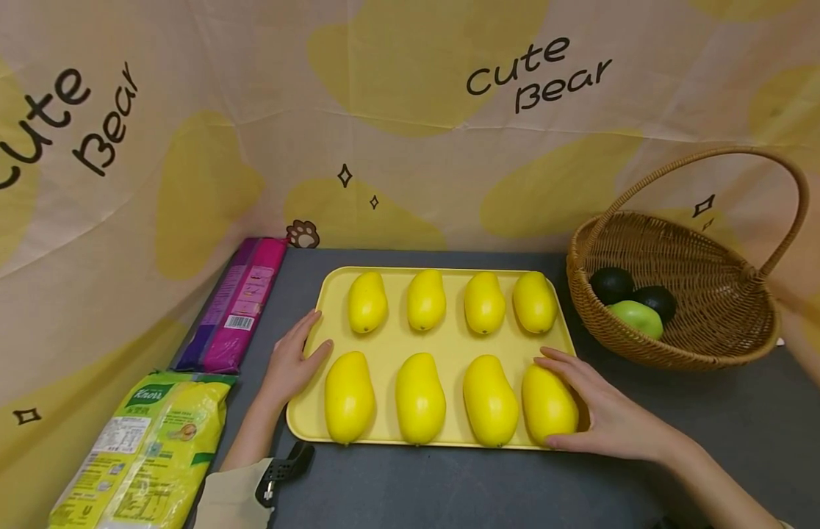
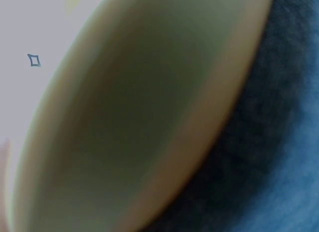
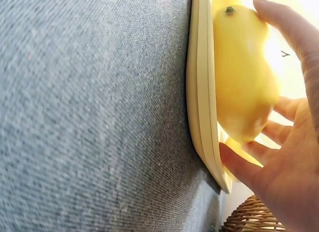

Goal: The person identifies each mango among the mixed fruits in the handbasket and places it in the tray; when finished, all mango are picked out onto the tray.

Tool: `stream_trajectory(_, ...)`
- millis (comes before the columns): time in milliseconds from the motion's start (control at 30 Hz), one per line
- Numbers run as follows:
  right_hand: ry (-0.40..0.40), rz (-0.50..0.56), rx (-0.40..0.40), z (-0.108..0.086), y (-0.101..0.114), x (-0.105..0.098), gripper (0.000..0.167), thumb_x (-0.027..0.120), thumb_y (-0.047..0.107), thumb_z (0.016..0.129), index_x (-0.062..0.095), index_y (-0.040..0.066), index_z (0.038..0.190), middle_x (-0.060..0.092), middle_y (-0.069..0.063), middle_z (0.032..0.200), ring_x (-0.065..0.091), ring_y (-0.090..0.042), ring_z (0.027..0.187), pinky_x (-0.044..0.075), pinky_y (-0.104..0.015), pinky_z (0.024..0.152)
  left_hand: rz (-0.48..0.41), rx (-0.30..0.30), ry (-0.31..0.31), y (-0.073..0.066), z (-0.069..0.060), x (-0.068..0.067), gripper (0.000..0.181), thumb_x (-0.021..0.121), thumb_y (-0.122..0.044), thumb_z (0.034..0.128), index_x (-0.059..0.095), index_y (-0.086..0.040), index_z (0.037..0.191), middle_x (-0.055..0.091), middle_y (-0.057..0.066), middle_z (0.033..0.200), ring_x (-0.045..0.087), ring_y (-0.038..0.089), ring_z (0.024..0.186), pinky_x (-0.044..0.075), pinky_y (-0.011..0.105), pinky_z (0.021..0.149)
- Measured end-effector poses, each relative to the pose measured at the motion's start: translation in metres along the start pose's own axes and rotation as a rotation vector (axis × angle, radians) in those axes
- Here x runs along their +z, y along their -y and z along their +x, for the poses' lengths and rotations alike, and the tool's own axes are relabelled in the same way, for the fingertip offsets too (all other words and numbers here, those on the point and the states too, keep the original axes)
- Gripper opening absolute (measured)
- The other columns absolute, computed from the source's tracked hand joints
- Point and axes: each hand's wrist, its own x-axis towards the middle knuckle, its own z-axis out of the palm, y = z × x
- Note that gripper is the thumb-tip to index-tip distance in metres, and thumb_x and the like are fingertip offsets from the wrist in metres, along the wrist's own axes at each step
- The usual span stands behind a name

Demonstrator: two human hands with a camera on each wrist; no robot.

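Several yellow mangoes lie in two rows on a pale yellow rectangular tray. At the tray's front right corner, my right hand curls its fingers and thumb round the last mango of the near row. The right wrist view shows the thumb by that mango's stem end, the other fingers about its narrower end. My left hand rests at the tray's left edge, fingers fairly straight along the rim and thumb reaching over it. A large blurred shape fills the left wrist view, hiding the left fingers there.
A wicker basket with a tall handle stands at the back right, holding a green apple and two dark avocados. To the left lie a pink and purple packet and a yellow-green Knorr bag. Printed cloth hangs behind.
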Motion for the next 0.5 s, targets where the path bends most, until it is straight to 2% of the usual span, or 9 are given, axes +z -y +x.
stream_trajectory(100,0.007,-0.002,0.005,-0.0010,0.0008,-0.0014,0.095,0.082,0.053,0.072,0.038,0.020,0.149,0.032,-0.001,0.154,0.031,-0.020,0.138,0.014,-0.005,0.102,-0.001,0.005,-0.003,-0.0001,-0.0002,0.0002,0.062,0.063,-0.019,0.0934,0.039,0.002,0.147,0.037,0.022,0.151,0.035,0.042,0.137,0.016,0.062,0.112)
stream_trajectory(267,0.026,0.050,-0.019,-0.0027,-0.0011,-0.0060,0.096,0.083,0.047,0.073,0.035,0.018,0.150,0.033,-0.005,0.153,0.026,-0.021,0.141,0.009,-0.003,0.103,-0.002,0.008,-0.007,-0.0002,0.0001,-0.0003,0.062,0.063,-0.019,0.0933,0.039,0.002,0.146,0.037,0.022,0.151,0.034,0.042,0.137,0.016,0.062,0.111)
stream_trajectory(500,0.043,0.071,-0.046,-0.0034,-0.0024,-0.0072,0.095,0.083,0.043,0.074,0.033,0.019,0.152,0.028,-0.008,0.156,0.022,-0.026,0.143,0.008,-0.003,0.103,0.004,0.003,-0.003,0.0000,0.0001,0.0001,0.061,0.062,-0.019,0.0937,0.039,0.001,0.147,0.037,0.021,0.151,0.034,0.042,0.137,0.017,0.061,0.112)
